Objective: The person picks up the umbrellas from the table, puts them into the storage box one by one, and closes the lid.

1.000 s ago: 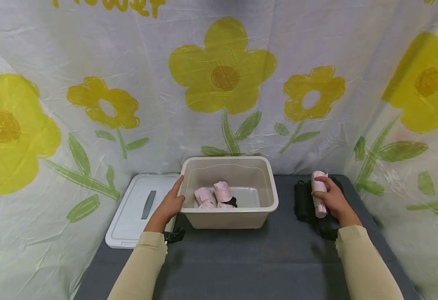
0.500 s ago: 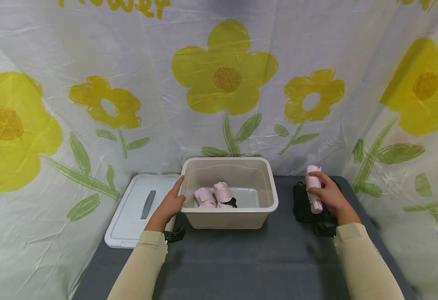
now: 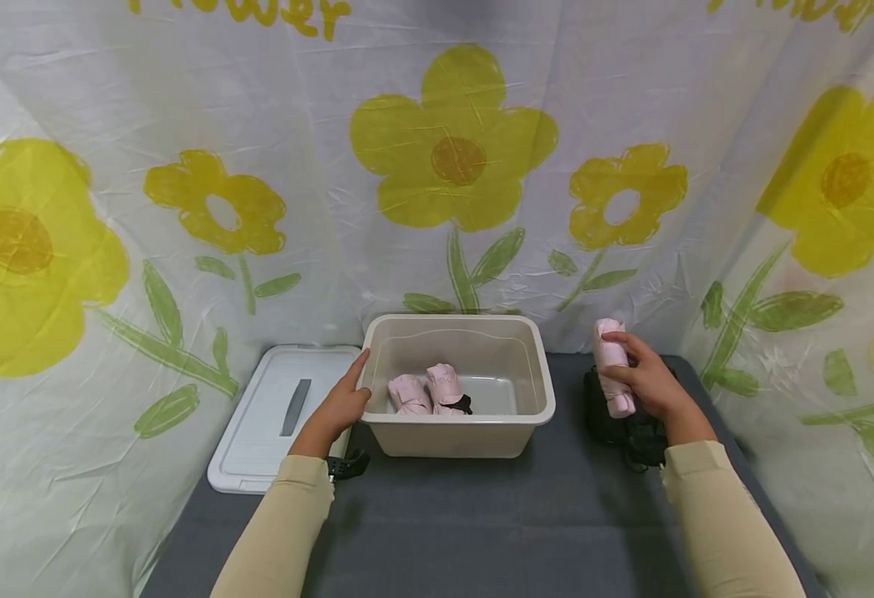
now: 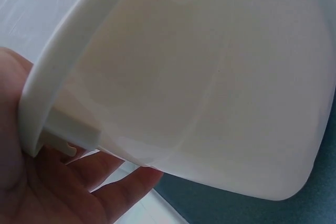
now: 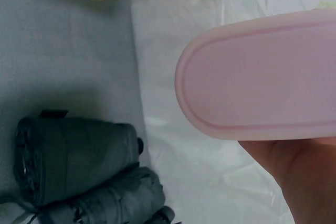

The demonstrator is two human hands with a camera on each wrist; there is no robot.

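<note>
Pink rolls point(image 3: 409, 394): three; two at centre of head view, one at right. Black bundles point(image 5: 79, 156): two, lower left of right-wrist view. Bin point(image 3: 455, 437): one, centre. Lid point(image 3: 257, 432): one, centre left. Hands point(image 3: 654, 382): two.

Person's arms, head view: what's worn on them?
Left sleeve and right sleeve: long, plain, pale beige, ending near the wrists. Left hand and right hand: no gloves. A black strap shows at the left wrist; the dark item by the right one is indistinct.
</note>
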